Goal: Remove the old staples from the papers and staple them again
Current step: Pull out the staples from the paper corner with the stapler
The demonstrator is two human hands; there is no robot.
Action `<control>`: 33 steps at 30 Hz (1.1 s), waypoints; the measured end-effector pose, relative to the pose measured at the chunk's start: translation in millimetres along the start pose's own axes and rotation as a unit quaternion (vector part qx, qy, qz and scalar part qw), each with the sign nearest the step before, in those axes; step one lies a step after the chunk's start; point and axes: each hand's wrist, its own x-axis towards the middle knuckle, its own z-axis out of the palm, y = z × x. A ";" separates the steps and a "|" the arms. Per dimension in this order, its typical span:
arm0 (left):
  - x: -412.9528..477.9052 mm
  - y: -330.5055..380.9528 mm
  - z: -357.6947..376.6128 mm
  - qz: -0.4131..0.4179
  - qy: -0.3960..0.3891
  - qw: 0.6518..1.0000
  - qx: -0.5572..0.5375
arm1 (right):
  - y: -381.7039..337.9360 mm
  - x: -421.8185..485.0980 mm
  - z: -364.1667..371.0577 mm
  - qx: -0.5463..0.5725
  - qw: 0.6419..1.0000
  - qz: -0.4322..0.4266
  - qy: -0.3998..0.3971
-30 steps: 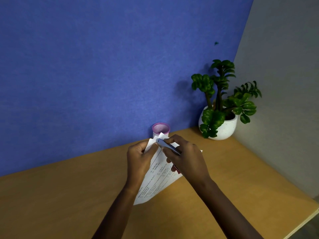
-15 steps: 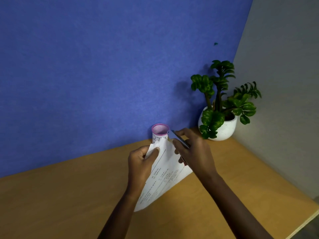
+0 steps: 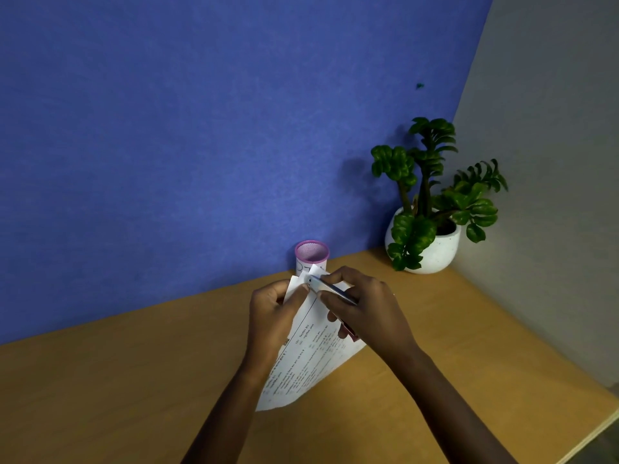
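We see the left hand [image 3: 271,313] pinching the far corner of the papers [image 3: 311,360] above the counter [image 3: 117,390], while the right hand [image 3: 365,313] grips a metal stapler [image 3: 330,289] (its tip at that corner), fingers closed around it.

A wooden bench [image 3: 134,390] meets a blue felt partition [image 3: 201,128] at 12 o'clock and a grey wall [image 3: 552,162] at 3 o'clock. In the corner at 1 o'clock stands a leafy green plant [image 3: 432,182] in a round white pot [image 3: 435,252]. A pink mesh pen cup [image 3: 311,254] stands against the partition near the middle. A small dark pin [image 3: 419,85] sticks in the partition, high at 1 o'clock.
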 end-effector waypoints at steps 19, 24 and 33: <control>3.4 -0.4 -4.0 0.122 0.027 0.977 0.174 | 0.0 6.8 -5.6 0.031 0.999 -0.013 0.016; 7.5 -2.9 -7.8 0.134 0.023 0.972 0.193 | 1.8 8.5 -8.5 0.015 0.999 -0.030 0.033; 5.3 0.8 -3.9 -0.032 0.054 0.998 -0.009 | 6.2 15.8 -25.3 0.165 0.985 0.020 0.049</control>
